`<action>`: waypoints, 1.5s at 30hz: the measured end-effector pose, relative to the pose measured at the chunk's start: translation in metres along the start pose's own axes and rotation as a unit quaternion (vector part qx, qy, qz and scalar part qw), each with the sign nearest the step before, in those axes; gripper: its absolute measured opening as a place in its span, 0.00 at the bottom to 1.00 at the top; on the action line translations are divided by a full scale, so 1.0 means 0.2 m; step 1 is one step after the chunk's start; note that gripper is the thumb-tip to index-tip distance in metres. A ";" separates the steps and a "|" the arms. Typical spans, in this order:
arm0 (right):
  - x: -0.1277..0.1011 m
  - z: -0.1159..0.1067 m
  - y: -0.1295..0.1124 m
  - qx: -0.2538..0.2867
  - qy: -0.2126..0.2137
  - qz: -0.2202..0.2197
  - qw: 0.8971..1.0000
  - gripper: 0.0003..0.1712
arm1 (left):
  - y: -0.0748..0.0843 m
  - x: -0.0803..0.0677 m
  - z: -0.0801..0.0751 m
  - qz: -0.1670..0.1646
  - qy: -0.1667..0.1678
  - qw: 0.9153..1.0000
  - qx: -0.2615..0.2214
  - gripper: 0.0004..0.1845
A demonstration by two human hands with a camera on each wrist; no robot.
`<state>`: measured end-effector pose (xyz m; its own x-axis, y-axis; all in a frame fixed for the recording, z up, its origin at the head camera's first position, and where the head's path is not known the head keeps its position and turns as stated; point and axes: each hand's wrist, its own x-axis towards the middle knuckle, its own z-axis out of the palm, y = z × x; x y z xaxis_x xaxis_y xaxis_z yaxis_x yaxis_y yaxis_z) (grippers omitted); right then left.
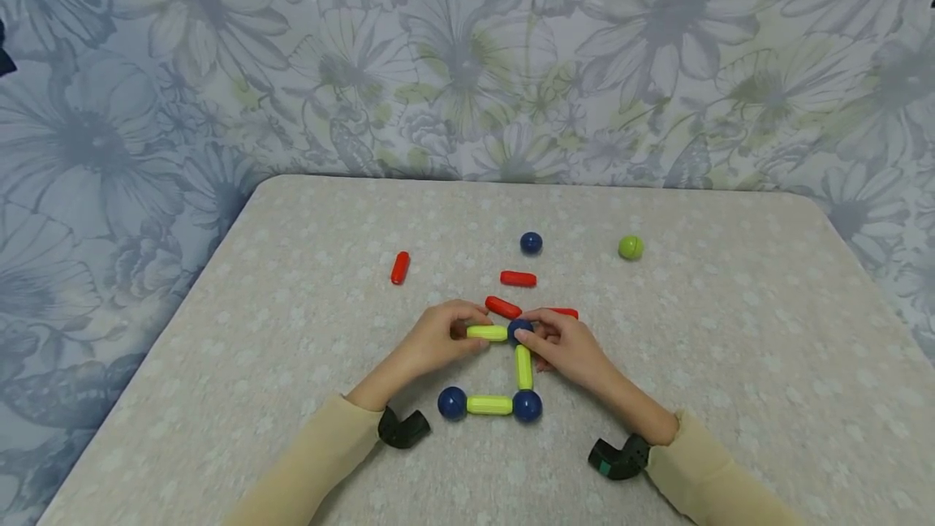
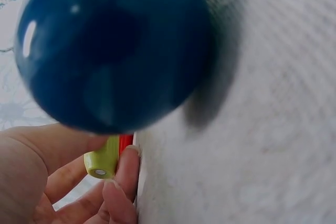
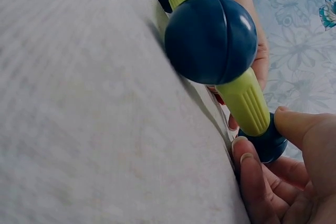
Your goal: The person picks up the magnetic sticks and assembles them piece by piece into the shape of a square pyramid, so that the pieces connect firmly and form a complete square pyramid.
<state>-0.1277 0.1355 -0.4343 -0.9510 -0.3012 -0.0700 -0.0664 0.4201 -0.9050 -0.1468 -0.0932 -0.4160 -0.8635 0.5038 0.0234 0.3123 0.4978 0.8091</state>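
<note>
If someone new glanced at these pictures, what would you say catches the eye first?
Both hands meet at mid-table: the left hand pinches a yellow-green rod against a dark blue ball that the right hand holds. Toward the person lies a half-built frame with two more blue balls. Red rods lie scattered beyond.

A yellow-green rod (image 1: 487,333) lies flat, one end meeting a blue ball (image 1: 520,329). From that ball a second yellow-green rod (image 1: 523,367) runs to the near corner ball (image 1: 527,405).

On the bench (image 1: 292,396), the left hand (image 1: 438,343) pinches a yellow rod (image 1: 487,333) while the right hand (image 1: 570,347) holds a blue ball (image 1: 520,329) against its end. Below, another yellow rod (image 1: 523,367) drops to a ball (image 1: 527,405), joined by a third rod (image 1: 489,404) to another ball (image 1: 452,402). Red rods (image 1: 518,278), a loose blue ball (image 1: 531,243) and a green ball (image 1: 631,247) lie beyond.
</note>
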 end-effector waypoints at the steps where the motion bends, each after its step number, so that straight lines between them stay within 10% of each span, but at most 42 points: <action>1: 0.00 0.00 0.00 -0.001 -0.001 0.001 1.000 0.22 | 0.00 0.00 0.00 0.003 -0.002 1.000 0.001 0.11; 14: -0.06 -0.04 -0.21 0.006 -0.010 0.001 1.000 0.18 | -0.01 0.01 -0.02 -0.005 -0.010 1.000 0.001 0.11; 28: 0.00 -0.01 0.01 0.028 -0.016 0.013 0.999 0.23 | -0.04 0.05 -0.21 -0.006 -0.054 0.998 -0.031 0.13; 36: -0.01 -0.01 0.01 0.027 -0.017 0.013 0.999 0.21 | 0.07 0.39 -0.35 0.007 -0.042 0.999 0.016 0.15; 45: 0.00 -0.01 0.01 0.027 -0.020 0.005 0.999 0.21 | 0.16 0.78 -0.25 0.001 -0.146 0.980 0.135 0.24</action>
<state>-0.1290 0.1377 -0.4346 -0.9385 -0.3322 -0.0946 -0.0401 0.3768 -0.9254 -0.2908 -0.0334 -0.3574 -0.7250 0.6662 -0.1750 0.4416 0.6445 0.6241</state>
